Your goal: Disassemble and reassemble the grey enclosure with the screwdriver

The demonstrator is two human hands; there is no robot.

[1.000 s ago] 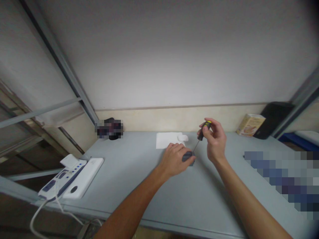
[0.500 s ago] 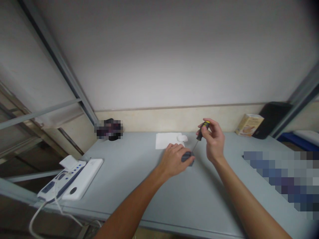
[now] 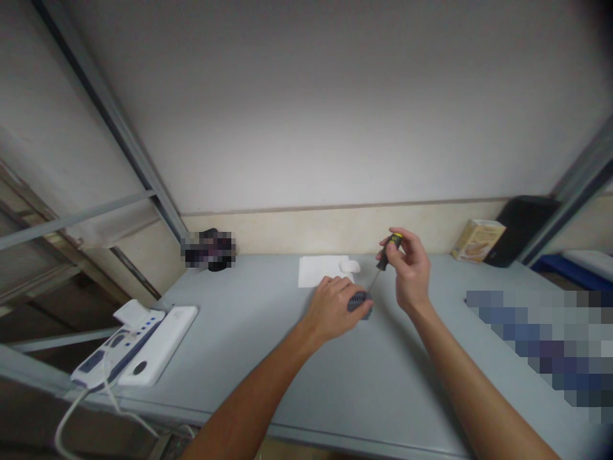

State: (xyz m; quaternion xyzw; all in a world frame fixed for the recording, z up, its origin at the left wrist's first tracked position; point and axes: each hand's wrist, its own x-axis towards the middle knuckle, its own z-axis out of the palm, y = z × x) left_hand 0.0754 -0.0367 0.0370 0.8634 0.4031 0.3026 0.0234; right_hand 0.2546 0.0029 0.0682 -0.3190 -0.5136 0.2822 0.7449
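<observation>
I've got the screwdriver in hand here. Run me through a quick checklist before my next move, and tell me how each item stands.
1. Right hand gripping the screwdriver by its handle: ok.
2. Left hand holding the block: ok.
3. Tip seated in the block: cannot tell, too small to see.
4. Left fingers well away from the tip: not ok, they look close to it.
5. Block flat on the table: cannot tell, the hand hides part of it.
6. Power strip away from both hands: ok.
</observation>
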